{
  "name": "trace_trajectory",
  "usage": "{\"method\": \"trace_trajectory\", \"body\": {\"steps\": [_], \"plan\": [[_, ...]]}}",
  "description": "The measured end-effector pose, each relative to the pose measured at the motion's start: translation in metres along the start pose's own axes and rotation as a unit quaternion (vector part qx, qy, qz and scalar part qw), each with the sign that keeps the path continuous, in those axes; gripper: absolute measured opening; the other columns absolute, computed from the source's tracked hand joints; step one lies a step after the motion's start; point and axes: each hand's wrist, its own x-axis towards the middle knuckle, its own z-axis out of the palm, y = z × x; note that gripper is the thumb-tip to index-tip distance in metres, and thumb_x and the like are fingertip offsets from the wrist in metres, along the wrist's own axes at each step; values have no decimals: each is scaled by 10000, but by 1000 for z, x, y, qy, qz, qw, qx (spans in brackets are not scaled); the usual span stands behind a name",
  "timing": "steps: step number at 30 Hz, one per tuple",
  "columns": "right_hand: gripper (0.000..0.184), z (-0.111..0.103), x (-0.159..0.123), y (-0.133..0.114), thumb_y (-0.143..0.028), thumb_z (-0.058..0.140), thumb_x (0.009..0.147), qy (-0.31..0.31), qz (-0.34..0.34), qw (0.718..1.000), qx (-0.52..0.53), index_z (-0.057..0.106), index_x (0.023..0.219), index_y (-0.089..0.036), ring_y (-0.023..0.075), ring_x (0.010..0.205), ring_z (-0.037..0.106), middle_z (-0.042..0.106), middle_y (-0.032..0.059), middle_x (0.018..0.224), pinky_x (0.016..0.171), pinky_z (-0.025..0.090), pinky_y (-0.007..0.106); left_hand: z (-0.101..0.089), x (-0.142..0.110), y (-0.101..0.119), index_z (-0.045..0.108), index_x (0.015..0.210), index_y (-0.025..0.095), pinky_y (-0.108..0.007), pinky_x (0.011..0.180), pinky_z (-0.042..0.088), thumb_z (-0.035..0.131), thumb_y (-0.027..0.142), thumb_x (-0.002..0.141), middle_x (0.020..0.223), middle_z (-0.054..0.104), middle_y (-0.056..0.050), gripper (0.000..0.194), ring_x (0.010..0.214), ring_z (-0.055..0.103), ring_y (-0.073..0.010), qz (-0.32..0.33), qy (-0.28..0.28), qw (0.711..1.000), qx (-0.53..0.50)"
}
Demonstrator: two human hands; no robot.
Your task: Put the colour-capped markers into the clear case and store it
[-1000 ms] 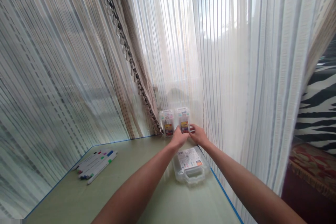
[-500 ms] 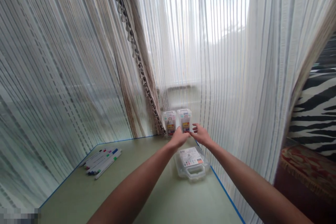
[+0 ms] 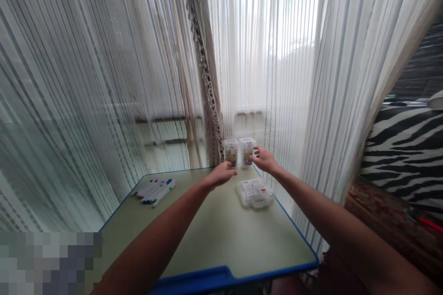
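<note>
Head view, and here at the far end of the pale green, blue-edged table (image 3: 221, 235) two upright clear plastic boxes (image 3: 230, 153) stand side by side, the open right hand (image 3: 265, 160) just beside them and the open left hand (image 3: 221, 175) low in front, neither gripping anything. Nearer sits a flat clear plastic handled case (image 3: 255, 193), off left lie loose colored markers (image 3: 154, 192), and a sheer striped curtain (image 3: 266, 55) hangs behind.
</note>
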Motion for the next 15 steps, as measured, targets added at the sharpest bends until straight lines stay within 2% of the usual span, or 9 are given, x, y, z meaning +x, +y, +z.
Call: {"method": "trace_trajectory", "body": {"steps": [4,8,11,15], "plan": [[328,12,-13,-30,-329,583,937,-36,-35,999,-21,573,1220,-163,216,1000,630,607,93,1201,843,538,422,-31,-28,-8,651,1090,121,-285,861,466,690,285,677,1164,677,-155,446,1043,626,-256,-35,5,999,32],[325,43,-29,-59,-323,581,939,-85,-66,993,-54,573,1225,-170,220,1021,622,594,96,1228,852,536,426,-56,-48,-29,662,1060,106,-304,833,478,636,294,724,1107,695,-163,386,999,645,-256,-44,29,997,52],[323,66,-34,-73,-323,580,939,-117,-74,987,-83,573,1226,-173,222,1027,620,591,96,1235,857,535,427,-67,-59,-50,674,1012,101,-331,826,487,605,268,742,1061,704,-164,325,955,658,-256,-42,67,995,67],[329,81,-30,-78,-322,585,936,-120,-35,984,-129,570,1230,-174,224,1031,620,590,96,1235,855,535,426,-71,-71,-78,671,986,123,-330,836,496,557,225,767,1017,717,-130,267,927,670,-228,-30,132,988,79]]}}
